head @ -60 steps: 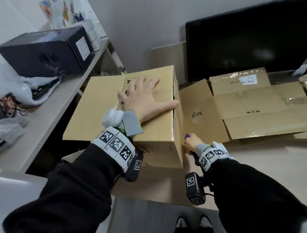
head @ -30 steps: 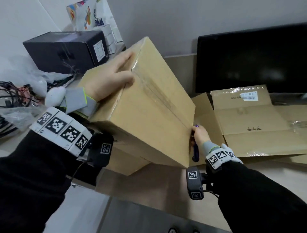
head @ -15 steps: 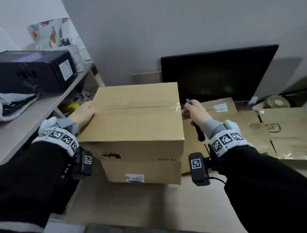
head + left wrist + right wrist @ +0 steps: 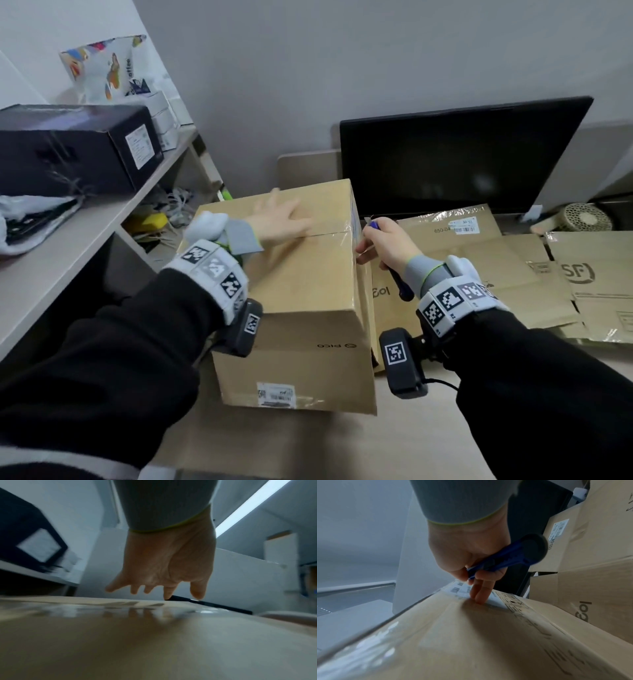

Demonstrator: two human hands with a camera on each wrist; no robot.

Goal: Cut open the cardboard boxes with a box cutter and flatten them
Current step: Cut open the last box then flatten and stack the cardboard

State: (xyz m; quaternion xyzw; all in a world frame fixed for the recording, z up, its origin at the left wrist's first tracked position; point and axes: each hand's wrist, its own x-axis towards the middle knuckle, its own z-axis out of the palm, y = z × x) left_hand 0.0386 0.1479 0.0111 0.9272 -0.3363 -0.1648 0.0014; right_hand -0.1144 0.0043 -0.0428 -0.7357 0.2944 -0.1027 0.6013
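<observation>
A closed brown cardboard box [image 4: 301,291] stands upright on the floor, its top seam sealed with clear tape. My left hand [image 4: 279,219] lies flat with spread fingers on the box top [image 4: 154,635]; the left wrist view shows the left hand [image 4: 163,574] just above the cardboard. My right hand [image 4: 387,245] grips a blue box cutter [image 4: 375,226] at the box's right top edge. In the right wrist view the right hand [image 4: 471,563] holds the box cutter [image 4: 505,559] while two fingers [image 4: 481,592] press on the box side [image 4: 488,635] by a white label.
Flattened cardboard boxes [image 4: 479,263] lie on the floor to the right. A black monitor [image 4: 455,157] leans on the wall behind. A shelf [image 4: 85,233] at left carries a black box [image 4: 72,147] and bags.
The box was tipped up, turned over and set down taped side up. My left hand went from its left side onto the top; my right hand with the cutter came to the right top edge.
</observation>
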